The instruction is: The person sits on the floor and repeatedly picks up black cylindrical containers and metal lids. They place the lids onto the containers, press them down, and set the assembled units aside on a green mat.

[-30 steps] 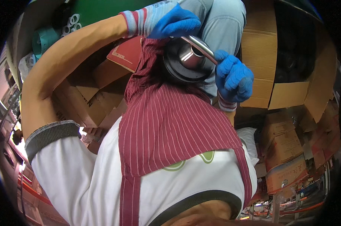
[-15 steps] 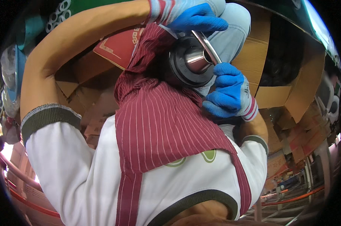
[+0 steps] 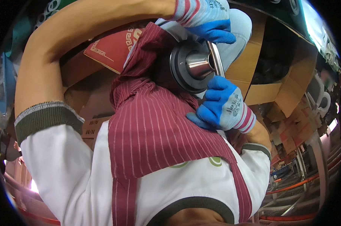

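A shiny metal tube (image 3: 216, 59) spans the gap between my gloved hands. My left hand (image 3: 212, 22) closes over its far end, which the blue glove partly hides. My right hand (image 3: 222, 104), fingers curled, grips the near end. Just left of the tube, a polished metal cone (image 3: 199, 64) sticks out of a thick black disc (image 3: 180, 67). The tube passes close by the cone's narrow end; whether they touch I cannot tell. The black disc sits in front of my knee, beside the striped maroon apron (image 3: 159, 139).
Open cardboard boxes (image 3: 264, 93) stand to the right, one with dark contents. A red printed carton (image 3: 110, 49) lies at the left beneath my left forearm. Pale rings (image 3: 53, 5) show at the top left, and white rings (image 3: 323, 100) at the far right.
The tube has swung more upright in the view and moved slightly right. My left hand has moved right and down, my right hand down and left, both still on the tube.
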